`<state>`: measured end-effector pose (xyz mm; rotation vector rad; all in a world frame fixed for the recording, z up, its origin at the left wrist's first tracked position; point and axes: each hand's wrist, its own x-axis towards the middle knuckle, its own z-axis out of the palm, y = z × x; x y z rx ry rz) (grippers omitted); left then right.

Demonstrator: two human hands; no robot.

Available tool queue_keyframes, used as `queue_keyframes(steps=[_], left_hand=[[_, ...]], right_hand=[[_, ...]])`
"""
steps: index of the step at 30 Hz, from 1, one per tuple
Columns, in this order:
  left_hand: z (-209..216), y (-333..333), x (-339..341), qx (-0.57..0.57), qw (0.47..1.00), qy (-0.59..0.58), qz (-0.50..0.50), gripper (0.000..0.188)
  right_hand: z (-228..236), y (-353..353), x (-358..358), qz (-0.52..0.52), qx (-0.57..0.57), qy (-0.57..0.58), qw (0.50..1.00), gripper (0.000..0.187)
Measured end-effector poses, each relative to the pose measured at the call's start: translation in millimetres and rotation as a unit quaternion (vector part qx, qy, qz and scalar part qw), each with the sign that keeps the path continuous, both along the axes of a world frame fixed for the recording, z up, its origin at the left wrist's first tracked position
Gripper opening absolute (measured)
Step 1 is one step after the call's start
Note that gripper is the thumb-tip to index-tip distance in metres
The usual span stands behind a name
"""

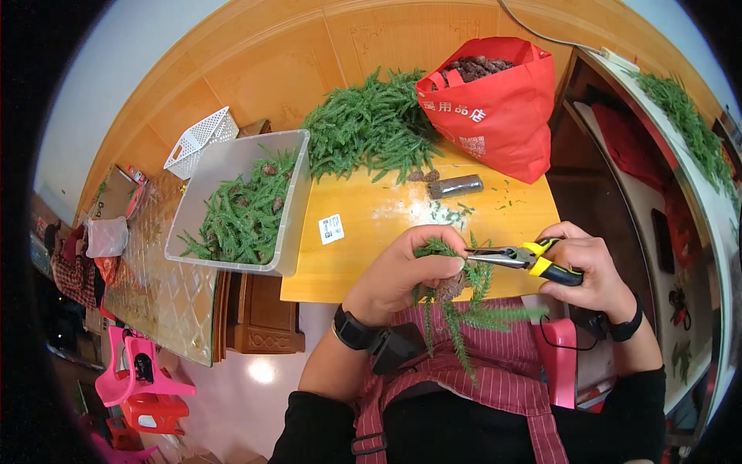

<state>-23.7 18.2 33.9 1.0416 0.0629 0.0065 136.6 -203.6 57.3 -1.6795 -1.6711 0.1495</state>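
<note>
Many sprigs [239, 220] in bin [296, 209], cones [481, 68] in bag [506, 127]; left grip [402, 267] pinching branch [454, 332], right [591, 271], pliers [533, 263].

Bright light glares off the floor [261, 372] by the near left corner of the table [352, 263], a sprig [502, 316] blurs, and the wall [255, 69] curves.

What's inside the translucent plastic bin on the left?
The bin shows green sprigs with a few brown pine cones among them. What lies beneath that top layer is covered.
</note>
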Motion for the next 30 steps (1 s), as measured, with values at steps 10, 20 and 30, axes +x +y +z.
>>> queue_keyframes(steps=[10, 20, 30], left_hand=[[-8.8, -1.6, 3.2, -0.044, 0.997, -0.009, -0.061, 0.017], [3.3, -3.1, 1.5, 0.258, 0.951, -0.105, 0.138, 0.014], [7.7, -8.3, -2.7, 0.150, 0.974, -0.093, 0.139, 0.012]], right_hand=[[-5.2, 5.0, 3.2, 0.015, 0.043, -0.021, 0.999, 0.033], [0.0, -2.0, -9.5, -0.062, 0.006, -0.032, 0.998, 0.026], [-0.3, 0.6, -11.7, -0.072, -0.031, 0.043, 0.996, 0.032]])
